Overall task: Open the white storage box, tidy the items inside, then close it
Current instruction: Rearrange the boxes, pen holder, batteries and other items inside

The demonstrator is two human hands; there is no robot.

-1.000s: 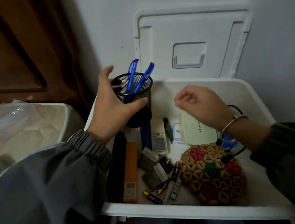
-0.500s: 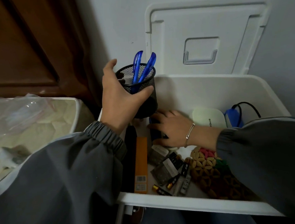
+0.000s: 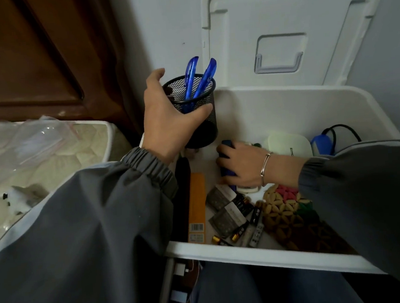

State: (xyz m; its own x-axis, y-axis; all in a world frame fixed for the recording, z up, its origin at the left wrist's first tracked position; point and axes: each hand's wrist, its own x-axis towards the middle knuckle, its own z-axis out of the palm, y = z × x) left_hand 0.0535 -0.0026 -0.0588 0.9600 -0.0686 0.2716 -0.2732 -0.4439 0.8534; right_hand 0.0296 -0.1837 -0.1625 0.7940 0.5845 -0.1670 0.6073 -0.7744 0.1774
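The white box (image 3: pixel 262 251) fills the lower right of the frame, open, its lid (image 3: pixel 285 34) standing upright against the wall behind it. My left hand (image 3: pixel 168 120) is wrapped around a black mesh cup (image 3: pixel 198 113) at the box's upper left corner, thumb across the front and fingers round the back, holding it clear of the box floor; two blue pens (image 3: pixel 198 79) stand in it. My right hand (image 3: pixel 241 167) is down inside the box at centre frame, fingers curled over a dark blue object (image 3: pixel 226 145) with a white gadget (image 3: pixel 247 190) showing under my palm; whether I have gripped the blue thing or only rest on it I cannot tell. A bracelet (image 3: pixel 265 169) sits on that wrist. Right of my hand lie a pale rounded device (image 3: pixel 289 142) and a blue item with a black cable (image 3: pixel 322 141). Toward the near wall lie an orange strip (image 3: pixel 196 206), a black bar (image 3: pixel 182 195) beside it, loose batteries (image 3: pixel 242 229) among small grey packets, and a woven mat (image 3: pixel 287 213) partly under my right sleeve. At far left is a mattress (image 3: pixel 39 159) with clear plastic on it.
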